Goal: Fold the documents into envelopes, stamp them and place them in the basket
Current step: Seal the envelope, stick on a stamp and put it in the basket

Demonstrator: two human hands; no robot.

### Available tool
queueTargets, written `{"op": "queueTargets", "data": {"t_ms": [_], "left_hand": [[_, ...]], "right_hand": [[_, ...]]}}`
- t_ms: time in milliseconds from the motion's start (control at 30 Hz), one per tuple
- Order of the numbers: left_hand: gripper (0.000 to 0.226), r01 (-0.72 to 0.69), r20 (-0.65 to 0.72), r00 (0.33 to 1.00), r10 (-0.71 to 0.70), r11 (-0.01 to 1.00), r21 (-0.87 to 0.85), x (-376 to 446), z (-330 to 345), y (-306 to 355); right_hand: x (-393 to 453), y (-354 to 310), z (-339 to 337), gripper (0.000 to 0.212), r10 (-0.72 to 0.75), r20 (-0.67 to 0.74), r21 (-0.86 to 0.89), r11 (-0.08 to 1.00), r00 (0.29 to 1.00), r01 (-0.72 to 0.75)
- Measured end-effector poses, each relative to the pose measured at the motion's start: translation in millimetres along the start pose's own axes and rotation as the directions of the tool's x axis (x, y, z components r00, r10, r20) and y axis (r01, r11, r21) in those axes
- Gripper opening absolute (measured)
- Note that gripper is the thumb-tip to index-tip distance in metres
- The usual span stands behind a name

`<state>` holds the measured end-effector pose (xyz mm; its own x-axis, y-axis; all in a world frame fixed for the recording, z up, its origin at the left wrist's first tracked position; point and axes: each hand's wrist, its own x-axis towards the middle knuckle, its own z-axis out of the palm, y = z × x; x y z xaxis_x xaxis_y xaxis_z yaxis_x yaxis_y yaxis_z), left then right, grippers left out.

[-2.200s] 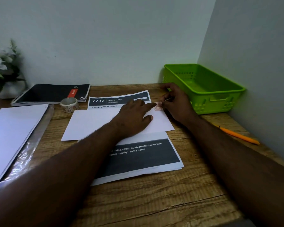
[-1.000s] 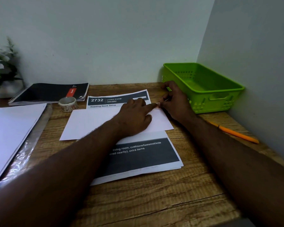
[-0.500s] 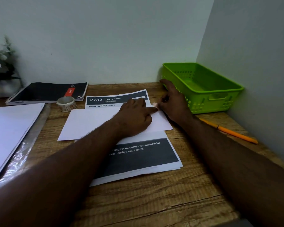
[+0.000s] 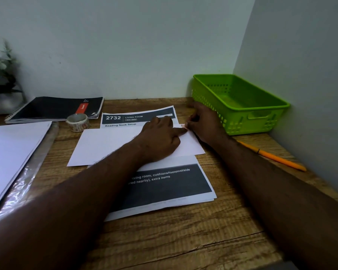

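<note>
We hold one white envelope [image 4: 109, 145] flat on the printed documents [image 4: 164, 188] mid-table. Our left hand [image 4: 160, 139] presses a straight forefinger on the small stamp [image 4: 183, 126] at the envelope's far right corner, its other fingers loosely curled; our right hand [image 4: 205, 123] pinches the stamp's edge. The envelope looks light, thin and easily creased, so we judge it best lifted by a long edge. One green basket [image 4: 269, 106] waits just beside the right hand.
</note>
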<state>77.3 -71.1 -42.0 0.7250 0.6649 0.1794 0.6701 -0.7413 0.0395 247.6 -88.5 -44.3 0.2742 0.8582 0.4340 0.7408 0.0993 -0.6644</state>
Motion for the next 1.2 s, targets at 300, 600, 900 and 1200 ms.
{"op": "queueTargets", "data": {"t_ms": [300, 600, 900, 1200], "left_hand": [[0.046, 0.022, 0.011, 1.0, -0.022, 0.998, -0.055, 0.7, -3.8, 1.5], [0.045, 0.047, -0.004, 0.999, -0.048, 0.994, -0.098, -5.1, -3.3, 3.0], [0.049, 0.052, 0.013, 0.999, -0.051, 0.992, -0.111, -2.3, -4.1, 2.2], [0.038, 0.069, -0.093, 0.991, -0.094, 0.969, -0.238, -1.4, 1.6, -1.3]], "right_hand": [[9.1, 2.8, 5.5, 0.021, 0.111, -0.027, -0.012, 0.994, 0.993, -0.111], [9.3, 3.3, 7.7, 0.011, 0.093, -0.078, -0.158, 0.982, 0.993, -0.104], [15.6, 2.2, 12.5, 0.028, 0.135, 0.005, -0.24, 0.962, 0.991, -0.129], [8.0, -1.2, 6.1, 0.035, 0.151, -0.038, -0.028, 0.988, 0.988, -0.152]]}}
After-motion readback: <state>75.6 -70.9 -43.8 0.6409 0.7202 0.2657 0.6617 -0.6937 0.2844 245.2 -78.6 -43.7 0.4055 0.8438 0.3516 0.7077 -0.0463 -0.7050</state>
